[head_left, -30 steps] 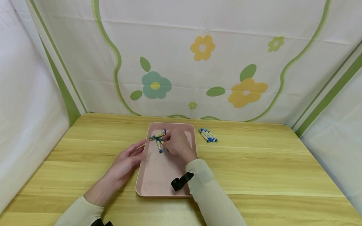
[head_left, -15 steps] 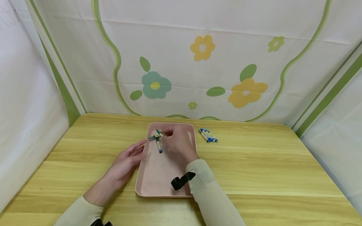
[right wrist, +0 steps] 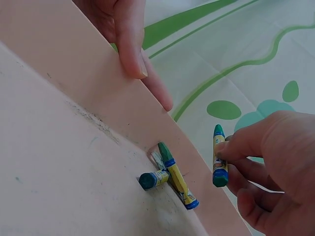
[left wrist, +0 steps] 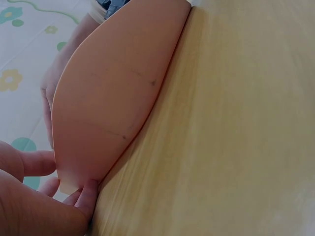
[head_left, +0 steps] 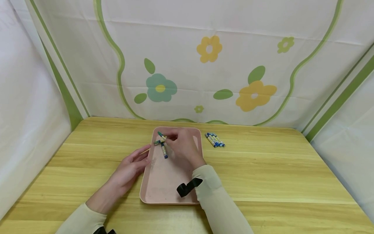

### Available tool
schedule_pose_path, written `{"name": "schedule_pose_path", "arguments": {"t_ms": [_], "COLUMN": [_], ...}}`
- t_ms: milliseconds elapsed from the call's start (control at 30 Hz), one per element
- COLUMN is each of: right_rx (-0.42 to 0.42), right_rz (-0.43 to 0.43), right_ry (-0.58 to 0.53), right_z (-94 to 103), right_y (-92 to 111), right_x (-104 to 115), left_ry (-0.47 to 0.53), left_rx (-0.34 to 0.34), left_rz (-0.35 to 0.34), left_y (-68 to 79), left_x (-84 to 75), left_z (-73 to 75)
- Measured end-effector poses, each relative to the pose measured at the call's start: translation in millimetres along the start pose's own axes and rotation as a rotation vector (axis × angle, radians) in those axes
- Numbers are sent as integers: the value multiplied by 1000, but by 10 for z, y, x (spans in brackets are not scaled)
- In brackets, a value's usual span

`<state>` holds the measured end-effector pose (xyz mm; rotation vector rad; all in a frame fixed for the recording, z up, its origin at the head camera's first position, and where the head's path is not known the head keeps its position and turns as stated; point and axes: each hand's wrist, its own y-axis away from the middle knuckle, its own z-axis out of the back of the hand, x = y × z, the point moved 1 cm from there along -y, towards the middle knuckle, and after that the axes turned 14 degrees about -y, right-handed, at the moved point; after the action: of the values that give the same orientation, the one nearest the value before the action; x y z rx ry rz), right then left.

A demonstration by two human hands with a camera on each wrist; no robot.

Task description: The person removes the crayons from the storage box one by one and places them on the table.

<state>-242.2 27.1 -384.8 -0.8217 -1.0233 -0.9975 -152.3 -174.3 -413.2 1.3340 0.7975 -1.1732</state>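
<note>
My right hand (head_left: 182, 146) pinches a green crayon (right wrist: 220, 169) between thumb and fingers above the far left part of a pink tray (head_left: 163, 185). The green tip points up in the right wrist view, and the wrapper is yellow and blue. Below it, inside the tray near its wall, lie two more crayons: a dark green one (right wrist: 179, 183) and one with a dark blue-green end (right wrist: 154, 179), crossing close together. My left hand (head_left: 131, 167) rests against the tray's left side, its fingers fairly straight and the thumb at the rim (left wrist: 55, 123).
On the wooden table (head_left: 277, 169), right of the tray, several blue-toned crayons (head_left: 215, 140) lie side by side. A white curtain with flower prints (head_left: 181, 65) rises behind the table's back edge. Dark smudges (right wrist: 96, 123) mark the tray's inside.
My right hand has lifted the green crayon from among the others and brought it slightly up and left over them. The left hand and the tray have stayed in place.
</note>
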Motion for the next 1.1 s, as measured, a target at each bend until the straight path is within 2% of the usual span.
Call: {"name": "schedule_pose_path", "arguments": {"t_ms": [267, 767, 967, 1100], "right_rx": [12, -1, -11, -49], "right_rz": [23, -21, 13, 31], "right_ry": [-2, 30, 46, 102], "right_z": [4, 24, 39, 55], "right_y": [5, 4, 22, 28], "right_x": [30, 81, 132, 176], "left_ry": [1, 4, -2, -1], "left_rx": [1, 4, 2, -1], "left_rz": [-3, -12, -10, -10], "left_y": [1, -7, 3, 7], "left_x": [1, 13, 10, 6], "left_z": [4, -8, -7, -4]}}
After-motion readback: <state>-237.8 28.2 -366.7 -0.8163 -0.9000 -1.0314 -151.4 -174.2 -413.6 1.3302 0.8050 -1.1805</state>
